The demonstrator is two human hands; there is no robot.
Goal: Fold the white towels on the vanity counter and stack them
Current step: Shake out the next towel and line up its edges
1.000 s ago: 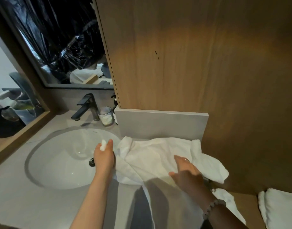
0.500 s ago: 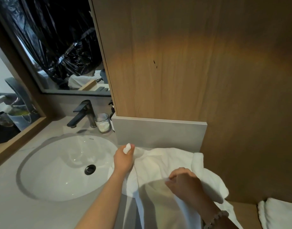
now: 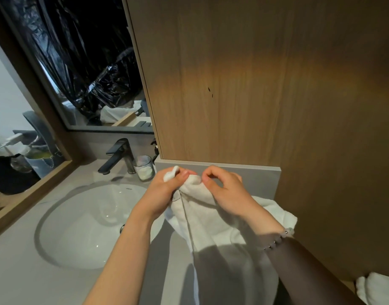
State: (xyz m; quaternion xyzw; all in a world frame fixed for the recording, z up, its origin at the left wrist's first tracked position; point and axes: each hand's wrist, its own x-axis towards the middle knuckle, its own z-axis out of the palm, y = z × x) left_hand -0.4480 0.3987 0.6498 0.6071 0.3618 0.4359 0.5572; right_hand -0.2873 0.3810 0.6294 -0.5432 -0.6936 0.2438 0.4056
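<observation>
White terry cloth, the towel, is held up by its far edge in both hands over the right part of the grey counter. One corner is gripped in the left hand, whose fingers are curled tightly round the cloth, so that a small white tip is left sticking out above the fist. The same edge is pinched just beside it by the right hand, whose fingers are bent in and closed on the fabric. The two hands are held close together in front of the low grey upstand. From the grip the towel is draped toward the near edge, where it is spread loosely over the counter and partly shaded by the right forearm. A beaded bracelet is worn on the right wrist, above a dark sleeve.

A round white basin is set into the counter to the left, and its right rim is crossed by the left forearm. A dark tap is mounted at its far side, with a small glass stood just right of it. A wooden panel is seen behind the hands, and a mirror to its left. A folded towel, also white, is partly seen at the near right corner, well apart from the held one.
</observation>
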